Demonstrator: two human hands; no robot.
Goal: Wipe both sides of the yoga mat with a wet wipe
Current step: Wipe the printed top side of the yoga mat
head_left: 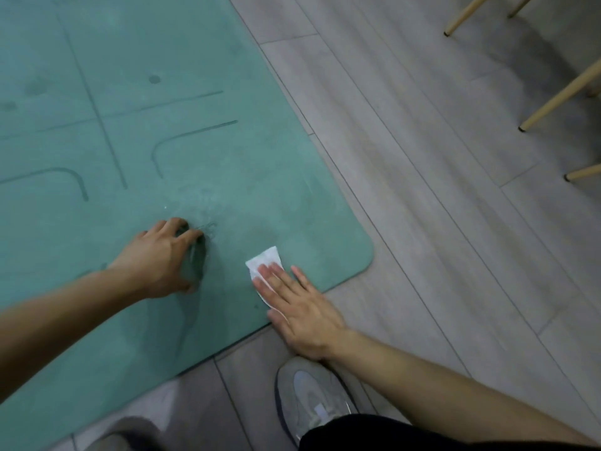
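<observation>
Right hand (pixel 299 304) flat, fingers spread, pressing wet wipe (pixel 265 260) near yoga mat (pixel 130 125) corner | unwiped mat runs toward 11 o'clock | left hand (pixel 162 258) braces mat, fingers curled

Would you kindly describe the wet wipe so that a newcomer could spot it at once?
Find the large teal yoga mat on the grey plank floor and follow it to its rounded near corner. There, under the straight fingers of the right hand, lies the wet wipe, the only white thing on the mat.
</observation>
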